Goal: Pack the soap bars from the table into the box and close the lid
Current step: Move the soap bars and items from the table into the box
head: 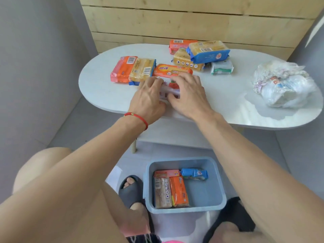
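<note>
Both hands sit on a pale soap pack [169,88] near the table's front edge: left hand [149,100] flat w/ fingers spread over its left end, right hand [190,95] curled over the right end, thumb tucked toward the pack's near side. Can't tell if either has real grip yet or is just resting on top.

Box [185,185] is on the floor between the feet, well below the table [228,95], lid not visible. It holds a few packs already, stacked along its left side, plus a blue one at the back; right half is bare.

Risks, as I judge them:
- Wrapper looks slick, so a loose two-hand lift could let the pack slide out on the way down to the box.
- Pack touches the orange pack [172,71] behind it; dragging it fwd may pull that one along or nudge the yellow pack [142,70] beside it.
- Rear pile [199,55] is stacked unevenly, blue-wrapped pack on top tilted; a bump to the table could topple it.
- Lots of packs left on the table vs. box space; sloppy stacking may stop the lid from shutting.
- Crumpled plastic bag [282,85] at right is well apart, not a concern.
</note>
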Demonstrator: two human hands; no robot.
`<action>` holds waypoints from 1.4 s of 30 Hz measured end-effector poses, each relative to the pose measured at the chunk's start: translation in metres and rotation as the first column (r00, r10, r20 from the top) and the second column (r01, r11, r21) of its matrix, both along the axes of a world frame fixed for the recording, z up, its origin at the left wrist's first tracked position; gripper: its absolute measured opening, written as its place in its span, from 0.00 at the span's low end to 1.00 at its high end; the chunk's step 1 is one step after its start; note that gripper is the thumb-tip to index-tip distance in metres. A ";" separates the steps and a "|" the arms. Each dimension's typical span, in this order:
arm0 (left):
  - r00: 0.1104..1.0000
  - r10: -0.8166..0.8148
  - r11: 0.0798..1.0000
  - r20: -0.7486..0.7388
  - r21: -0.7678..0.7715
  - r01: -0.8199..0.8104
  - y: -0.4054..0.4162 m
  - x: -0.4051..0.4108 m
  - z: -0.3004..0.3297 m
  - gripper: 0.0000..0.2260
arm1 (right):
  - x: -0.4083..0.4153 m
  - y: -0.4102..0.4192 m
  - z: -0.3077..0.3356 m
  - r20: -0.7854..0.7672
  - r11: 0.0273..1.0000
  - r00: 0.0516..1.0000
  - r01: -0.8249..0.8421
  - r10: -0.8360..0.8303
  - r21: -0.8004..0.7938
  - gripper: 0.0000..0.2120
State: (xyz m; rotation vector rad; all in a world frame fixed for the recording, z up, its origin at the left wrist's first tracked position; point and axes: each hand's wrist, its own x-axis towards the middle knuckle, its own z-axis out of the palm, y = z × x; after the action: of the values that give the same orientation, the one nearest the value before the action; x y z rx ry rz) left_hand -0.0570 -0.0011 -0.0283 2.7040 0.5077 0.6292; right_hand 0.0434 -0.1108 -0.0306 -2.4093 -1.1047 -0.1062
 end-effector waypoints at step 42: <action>0.665 -0.070 0.966 -0.743 -0.216 -0.139 -0.059 -0.095 -0.185 0.16 | -0.084 -0.132 -0.232 -0.575 0.629 0.579 -0.132 -0.579 -0.766 0.13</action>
State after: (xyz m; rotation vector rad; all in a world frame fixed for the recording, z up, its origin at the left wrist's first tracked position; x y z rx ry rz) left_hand -0.1515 -0.0605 -0.2135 2.5906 0.7640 -0.5835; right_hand -0.0407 -0.2428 -0.2623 -2.7227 -0.3274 1.5178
